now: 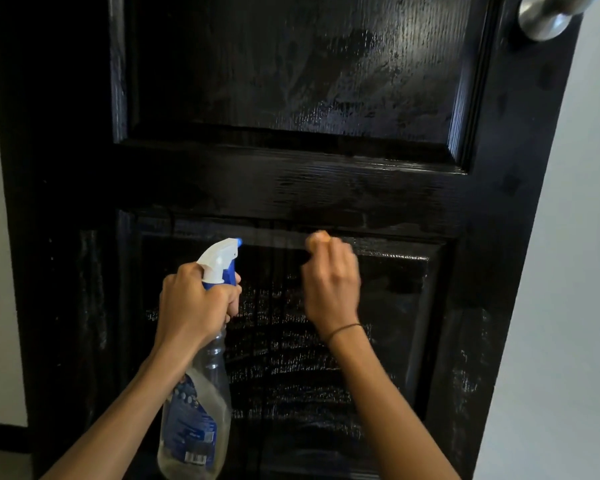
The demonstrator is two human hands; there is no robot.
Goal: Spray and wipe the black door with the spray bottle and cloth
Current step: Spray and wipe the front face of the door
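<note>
Where streaks glisten, black door [291, 174], left fingers [222, 299] round spray bottle [201, 403], right fingers [326, 251] unclear.

The black door [291, 174] fills the view, its wood-grain panels glossy and streaked with wet smears. The spray bottle [196, 407], clear with a blue label and a white-and-blue trigger head, stands at 7 o'clock, tilted, its nozzle aimed at the lower panel. The cloth [321, 237], a blurred orange bit, sits near centre against the lower panel's top edge.
</note>
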